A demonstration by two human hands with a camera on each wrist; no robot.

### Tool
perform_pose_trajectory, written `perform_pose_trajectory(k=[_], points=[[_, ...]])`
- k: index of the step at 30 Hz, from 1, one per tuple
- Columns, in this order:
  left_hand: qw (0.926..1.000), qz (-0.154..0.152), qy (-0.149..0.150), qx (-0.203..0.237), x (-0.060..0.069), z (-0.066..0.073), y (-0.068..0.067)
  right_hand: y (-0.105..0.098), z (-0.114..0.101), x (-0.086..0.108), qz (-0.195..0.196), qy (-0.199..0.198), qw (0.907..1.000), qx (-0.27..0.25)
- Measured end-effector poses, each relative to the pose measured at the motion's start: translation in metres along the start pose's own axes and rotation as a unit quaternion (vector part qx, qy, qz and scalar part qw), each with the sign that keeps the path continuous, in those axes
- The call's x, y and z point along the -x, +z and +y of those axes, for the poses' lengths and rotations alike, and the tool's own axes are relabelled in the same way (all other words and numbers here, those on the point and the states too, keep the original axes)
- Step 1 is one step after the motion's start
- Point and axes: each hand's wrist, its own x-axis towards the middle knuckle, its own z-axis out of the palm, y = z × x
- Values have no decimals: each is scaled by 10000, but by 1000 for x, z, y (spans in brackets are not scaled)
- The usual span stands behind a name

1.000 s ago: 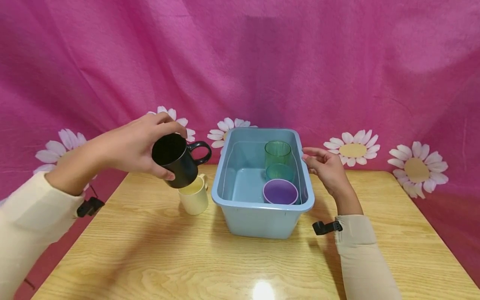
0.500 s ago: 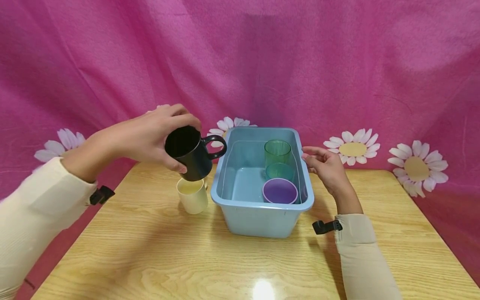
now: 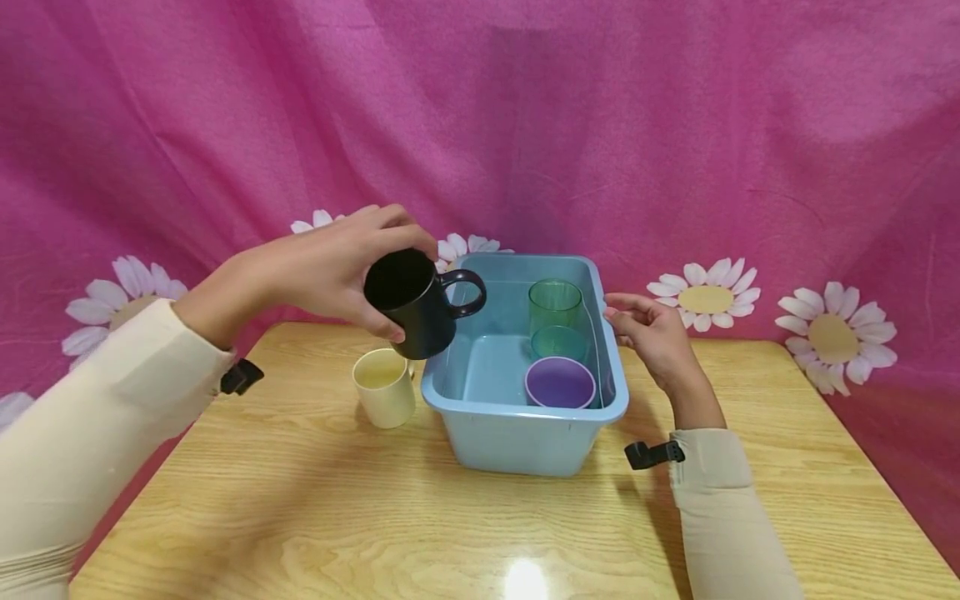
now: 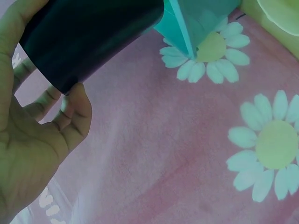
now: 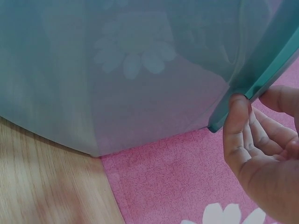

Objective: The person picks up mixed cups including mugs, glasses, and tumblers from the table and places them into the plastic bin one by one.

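A black mug [image 3: 422, 312] is held by its rim in my left hand [image 3: 337, 262], thumb on the near side and fingers on the far side. It hangs tilted at the left edge of a blue plastic tub [image 3: 517, 442], its handle over the tub. In the left wrist view the fingers grip the dark mug [image 4: 93, 42]. My right hand [image 3: 654, 337] pinches the tub's right rim, thumb and fingers meeting on the rim [image 5: 266, 70] in the right wrist view. Inside the tub, along its right side, stand a green glass [image 3: 555, 304], a teal cup [image 3: 559, 343] and a purple cup [image 3: 560, 385].
A cream mug [image 3: 386, 396] stands upright on the wooden table [image 3: 360, 517], just left of the tub. Behind the table hangs a pink cloth [image 3: 525, 125] with white daisies, close to the tub's back edge.
My left hand has carried the black mug to the right, from above the cream mug to the tub's left edge. My right hand stays on the rim.
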Motion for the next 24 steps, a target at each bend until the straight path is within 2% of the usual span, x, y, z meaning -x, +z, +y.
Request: perform_pose_trajectory(k=[6, 12, 18, 24], points=[[9996, 105, 97, 263, -17, 1, 8, -1, -1, 0, -1, -20, 10000, 36], [9983, 205, 286, 457, -31, -4, 26, 1, -2, 1, -34, -33, 10000, -3], [9987, 37, 256, 442, -44, -9, 47, 1, -2, 3, -9, -45, 10000, 60], [9988, -80, 310, 361, -56, -5, 69, -1, -3, 4, 17, -24, 9999, -140]])
